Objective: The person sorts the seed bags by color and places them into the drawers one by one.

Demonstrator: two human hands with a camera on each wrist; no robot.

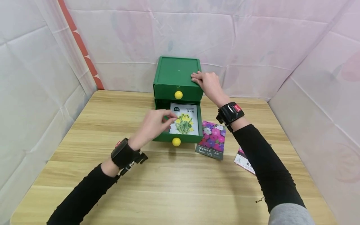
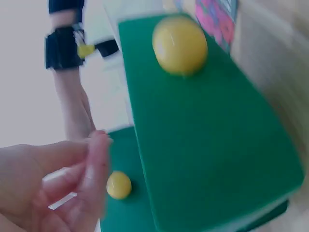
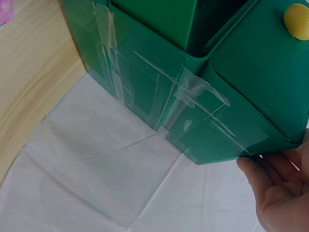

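Observation:
A green two-drawer box (image 1: 175,73) stands at the table's far edge. Its lower drawer (image 1: 188,139) is pulled out, and a seed packet with yellow flowers (image 1: 185,122) lies inside. My left hand (image 1: 170,118) reaches over the drawer's left wall and pinches the packet's left edge between thumb and fingers. My right hand (image 1: 197,78) rests flat on the box's top near its front right corner, fingers straight. In the blurred left wrist view, the drawer front (image 2: 203,135) and its yellow knob (image 2: 179,44) fill the frame. The right wrist view shows the box's taped side (image 3: 231,96).
A packet with purple and pink flowers (image 1: 212,139) lies on the wooden table (image 1: 174,187) just right of the drawer. Another packet (image 1: 244,161) is partly hidden under my right forearm. White sheeting walls enclose the table on three sides.

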